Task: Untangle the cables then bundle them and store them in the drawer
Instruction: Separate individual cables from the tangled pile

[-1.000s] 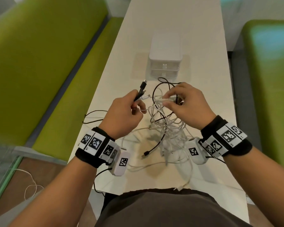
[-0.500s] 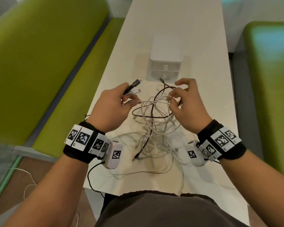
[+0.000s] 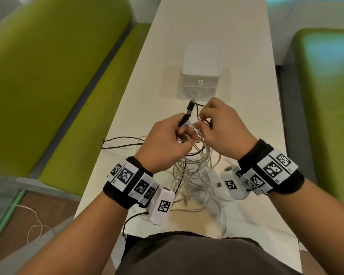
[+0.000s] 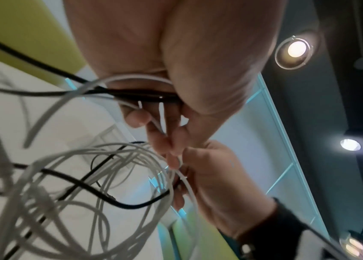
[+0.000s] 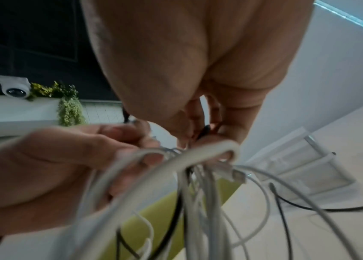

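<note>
Holding: both hands up over the table (image 3: 246,56), close together, just short of the drawer unit (image 3: 201,76).
L hand (image 3: 165,143): fingers curled round a black plug (image 3: 188,114) w/ its tip sticking up past the knuckles; white strands also run thru the fist, per left wrist view.
R hand (image 3: 224,132): thumb + fingertips pinching a white plug (image 3: 198,118) right beside the black one; the other fingers are hooked thru loops.
Cables (image 3: 195,171): white tangle w/ a black cable (image 3: 121,142) threaded thru; hangs from both hands, lower loops lie on the table betw. the wrists. Black one trails off to the table's left edge.
Drawer unit: white, small, two drawers stacked, both closed; contents can't be seen.
Surroundings: green benches (image 3: 48,76) either side of the table.
</note>
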Motion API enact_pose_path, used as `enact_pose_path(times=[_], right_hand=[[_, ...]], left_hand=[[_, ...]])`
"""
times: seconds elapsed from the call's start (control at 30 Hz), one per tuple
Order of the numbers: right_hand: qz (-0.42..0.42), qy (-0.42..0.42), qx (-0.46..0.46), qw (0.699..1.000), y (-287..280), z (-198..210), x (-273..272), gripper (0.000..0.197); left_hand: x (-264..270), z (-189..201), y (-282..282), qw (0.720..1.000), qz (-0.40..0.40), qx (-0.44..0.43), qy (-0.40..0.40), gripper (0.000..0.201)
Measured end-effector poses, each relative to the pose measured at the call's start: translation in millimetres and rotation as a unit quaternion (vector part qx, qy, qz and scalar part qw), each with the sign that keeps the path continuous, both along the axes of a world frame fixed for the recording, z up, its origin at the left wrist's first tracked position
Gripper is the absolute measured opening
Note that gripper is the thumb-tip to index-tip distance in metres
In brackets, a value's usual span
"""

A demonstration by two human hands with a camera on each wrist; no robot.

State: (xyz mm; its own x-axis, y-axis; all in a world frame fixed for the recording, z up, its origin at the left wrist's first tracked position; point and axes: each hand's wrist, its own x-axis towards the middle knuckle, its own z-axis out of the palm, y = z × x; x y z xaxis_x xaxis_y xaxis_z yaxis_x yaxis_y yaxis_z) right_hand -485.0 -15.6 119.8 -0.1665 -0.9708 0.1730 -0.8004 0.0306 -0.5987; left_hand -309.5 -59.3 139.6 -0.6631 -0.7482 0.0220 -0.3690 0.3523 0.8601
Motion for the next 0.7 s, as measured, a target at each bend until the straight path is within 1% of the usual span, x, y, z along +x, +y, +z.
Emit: enact_pose_path(times=[0.07,0.1,0.2,0.23,0.3,0.33,0.37,0.4,0.43,0.47,0.5,0.53,0.57,0.6,0.63,0.67,0.7], right_hand=[[-0.022,0.036,0.025,0.999,-2.6,-4.9,-6.2,0.017],[-0.032,0.050,0.029,0.998,-3.1,-7.2,-10.8,0.019],[-0.050,0.056,0.031,0.997,-0.7,-6.6,-20.3,0.023],[-0.047,0.072,0.028,0.996,0.1,-5.6,-20.2,0.023],[-0.032,0.115,0.004,0.993,1.0,-3.1,-16.9,0.011],[-0.024,0.125,-0.011,0.992,2.3,0.3,-13.4,0.016],[-0.010,0.118,-0.031,0.993,3.9,4.2,-9.1,0.028],[0.009,0.086,-0.056,0.995,5.2,8.3,-4.1,0.037],[0.028,0.044,-0.067,0.996,7.0,11.3,2.1,0.039],[0.043,0.002,-0.061,0.997,9.5,14.1,8.9,0.035],[0.048,-0.037,-0.039,0.997,11.5,15.0,15.7,0.026],[0.046,-0.050,-0.004,0.998,11.9,12.3,19.0,0.015],[0.033,-0.017,0.030,0.999,11.7,9.2,20.0,0.019],[0.021,0.048,0.055,0.997,11.9,4.3,18.1,0.030],[0.005,0.116,0.068,0.991,12.0,-1.5,14.1,0.034],[-0.010,0.169,0.058,0.984,11.7,-7.1,9.7,0.030],[-0.018,0.195,0.038,0.980,11.7,-9.9,6.7,0.022]], left_hand=[[5.9,0.8,-1.7,1.000,0.013,0.005,0.028,0.009],[10.4,1.8,-5.5,0.998,0.037,0.011,0.045,0.011],[24.3,7.9,-17.9,0.988,0.100,0.046,0.104,0.013],[26.6,9.5,-20.2,0.986,0.113,0.058,0.112,0.016],[26.5,8.9,-22.2,0.984,0.128,0.073,0.097,0.022],[24.5,8.4,-21.3,0.985,0.126,0.079,0.083,0.024],[22.2,8.0,-19.6,0.987,0.117,0.087,0.069,0.027],[19.7,7.9,-18.3,0.988,0.108,0.092,0.058,0.028],[17.1,8.5,-17.1,0.989,0.104,0.093,0.055,0.029],[15.2,9.5,-17.1,0.988,0.105,0.091,0.062,0.029],[14.3,11.3,-17.9,0.987,0.110,0.087,0.075,0.029],[14.3,13.3,-19.2,0.985,0.117,0.083,0.091,0.028],[15.2,15.3,-20.6,0.983,0.122,0.079,0.107,0.027],[16.8,17.5,-21.9,0.981,0.127,0.077,0.122,0.028],[18.8,19.3,-23.3,0.980,0.128,0.076,0.135,0.030],[21.1,20.7,-24.9,0.977,0.129,0.077,0.148,0.033],[24.2,21.7,-27.5,0.975,0.132,0.083,0.161,0.035]])
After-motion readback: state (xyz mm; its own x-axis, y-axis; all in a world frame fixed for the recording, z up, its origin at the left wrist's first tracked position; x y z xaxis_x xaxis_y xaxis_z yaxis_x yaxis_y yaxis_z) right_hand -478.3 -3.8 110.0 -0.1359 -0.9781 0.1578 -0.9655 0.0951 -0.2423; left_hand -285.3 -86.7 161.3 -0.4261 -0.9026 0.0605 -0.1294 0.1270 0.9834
